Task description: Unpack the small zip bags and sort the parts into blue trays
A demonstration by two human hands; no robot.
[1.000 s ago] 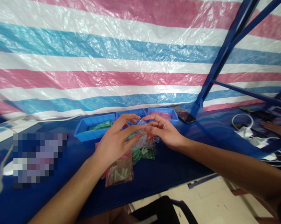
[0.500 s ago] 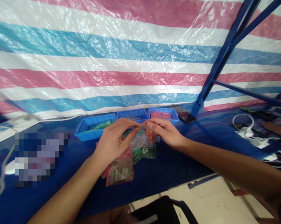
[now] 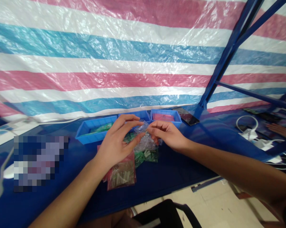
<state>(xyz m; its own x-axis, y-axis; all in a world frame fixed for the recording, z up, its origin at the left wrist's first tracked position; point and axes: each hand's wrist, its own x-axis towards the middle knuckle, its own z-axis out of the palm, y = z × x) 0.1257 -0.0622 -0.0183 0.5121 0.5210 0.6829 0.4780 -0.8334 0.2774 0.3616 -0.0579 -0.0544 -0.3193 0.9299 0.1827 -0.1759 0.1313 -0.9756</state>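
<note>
My right hand (image 3: 168,134) pinches a small clear plastic bag (image 3: 141,127) between thumb and fingertips, above the pile. On the bag's other side is my left hand (image 3: 118,139), its fingers apart and its thumb tip close to the bag. Whether that thumb touches it I cannot tell. Below both hands lie more clear bags (image 3: 144,145) and green bags (image 3: 151,155). Pink bags (image 3: 122,175) with flat pieces inside lie nearer me, partly under my left wrist.
Three blue bins line the back: a left bin (image 3: 80,136) with green bags, a middle bin (image 3: 146,114) partly hidden by my hand, and a right bin (image 3: 177,115) with pink bags. A phone (image 3: 189,117), white cables (image 3: 250,134) and another person's hand (image 3: 281,129) are farther right.
My left fingers have spread apart from their pinch and risen slightly. The clear bag now shows between the hands, held by my right fingers.
</note>
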